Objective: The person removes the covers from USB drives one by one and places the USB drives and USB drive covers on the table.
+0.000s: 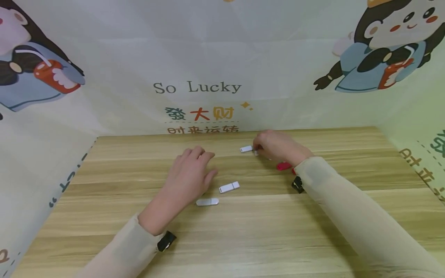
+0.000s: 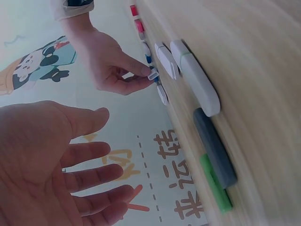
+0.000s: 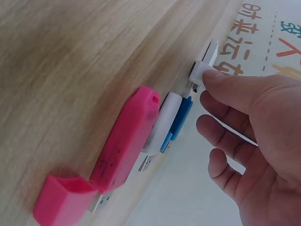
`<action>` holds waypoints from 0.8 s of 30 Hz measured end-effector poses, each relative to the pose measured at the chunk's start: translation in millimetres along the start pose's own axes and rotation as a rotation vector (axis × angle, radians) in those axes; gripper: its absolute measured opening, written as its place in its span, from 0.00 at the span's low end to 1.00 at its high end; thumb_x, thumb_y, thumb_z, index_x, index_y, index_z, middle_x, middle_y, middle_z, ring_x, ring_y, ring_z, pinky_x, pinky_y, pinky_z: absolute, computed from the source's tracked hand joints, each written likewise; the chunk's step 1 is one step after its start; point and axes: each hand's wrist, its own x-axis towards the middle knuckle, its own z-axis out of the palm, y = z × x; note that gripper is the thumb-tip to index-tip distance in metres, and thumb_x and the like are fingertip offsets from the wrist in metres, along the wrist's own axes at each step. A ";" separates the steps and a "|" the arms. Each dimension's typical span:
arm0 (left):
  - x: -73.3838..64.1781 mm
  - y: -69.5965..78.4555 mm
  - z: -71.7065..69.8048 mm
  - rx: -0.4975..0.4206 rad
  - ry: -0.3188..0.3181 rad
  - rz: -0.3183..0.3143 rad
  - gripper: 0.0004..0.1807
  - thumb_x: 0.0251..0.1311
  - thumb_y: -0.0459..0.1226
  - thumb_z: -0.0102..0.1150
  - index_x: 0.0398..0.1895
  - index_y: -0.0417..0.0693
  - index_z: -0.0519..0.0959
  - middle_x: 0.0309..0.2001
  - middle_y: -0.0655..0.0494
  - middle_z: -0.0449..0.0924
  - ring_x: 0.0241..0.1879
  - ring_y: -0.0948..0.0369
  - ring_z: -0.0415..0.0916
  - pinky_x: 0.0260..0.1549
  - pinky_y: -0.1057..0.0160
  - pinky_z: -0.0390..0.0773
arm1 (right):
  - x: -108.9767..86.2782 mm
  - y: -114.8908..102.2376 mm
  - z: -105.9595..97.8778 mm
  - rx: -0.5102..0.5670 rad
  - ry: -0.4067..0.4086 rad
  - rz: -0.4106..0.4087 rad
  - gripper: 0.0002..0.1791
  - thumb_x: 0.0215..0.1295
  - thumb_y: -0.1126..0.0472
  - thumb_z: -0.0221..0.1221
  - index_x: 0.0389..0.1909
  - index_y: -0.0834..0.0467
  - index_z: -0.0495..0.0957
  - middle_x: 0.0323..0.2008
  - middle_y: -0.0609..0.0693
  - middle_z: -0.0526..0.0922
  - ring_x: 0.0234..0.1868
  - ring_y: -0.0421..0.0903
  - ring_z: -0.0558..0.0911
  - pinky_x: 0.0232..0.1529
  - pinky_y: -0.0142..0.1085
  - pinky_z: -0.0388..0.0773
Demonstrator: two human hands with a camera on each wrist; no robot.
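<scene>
My right hand [image 1: 278, 146] pinches a small white USB stick cap [image 3: 200, 73] between thumb and forefinger at the back of the table. A white USB stick [image 1: 246, 149] lies just left of those fingertips. Nearer the right wrist are a pink USB stick [image 3: 127, 141] with its pink cap [image 3: 63, 200] off its metal plug, a white uncapped stick [image 3: 164, 122] and a blue one [image 3: 178, 120]. My left hand [image 1: 189, 173] hovers with spread fingers, holding nothing. Beside it lie a white stick [image 1: 229, 187] and a rounded pale stick [image 1: 207, 202].
A dark grey stick [image 2: 216, 148] and a green one [image 2: 218, 193] lie near the left hand, hidden from the head view. A printed cloth [image 1: 208, 58] hangs behind and beside the wooden table [image 1: 243, 239].
</scene>
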 end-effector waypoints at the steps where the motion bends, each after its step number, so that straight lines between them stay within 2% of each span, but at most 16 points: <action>1: -1.0 -0.3 -0.1 0.006 0.003 0.002 0.25 0.70 0.45 0.70 0.64 0.42 0.81 0.55 0.46 0.80 0.54 0.45 0.77 0.49 0.46 0.81 | 0.1 0.4 0.3 0.003 -0.003 0.001 0.03 0.69 0.65 0.69 0.40 0.58 0.90 0.40 0.51 0.88 0.41 0.49 0.84 0.48 0.47 0.84; 11: -7.7 -1.2 2.7 0.016 0.009 0.013 0.25 0.69 0.45 0.71 0.63 0.42 0.82 0.55 0.46 0.81 0.54 0.46 0.78 0.50 0.47 0.81 | 3.2 0.2 0.2 0.010 -0.020 0.007 0.04 0.71 0.66 0.67 0.40 0.58 0.90 0.40 0.51 0.88 0.36 0.47 0.80 0.43 0.45 0.83; 24: -11.0 -2.0 3.8 0.012 -0.012 0.007 0.26 0.70 0.46 0.70 0.65 0.41 0.81 0.56 0.46 0.81 0.56 0.45 0.77 0.56 0.44 0.79 | 6.5 -0.7 1.5 0.029 -0.063 0.022 0.06 0.73 0.68 0.64 0.42 0.61 0.90 0.40 0.53 0.88 0.34 0.45 0.78 0.41 0.41 0.82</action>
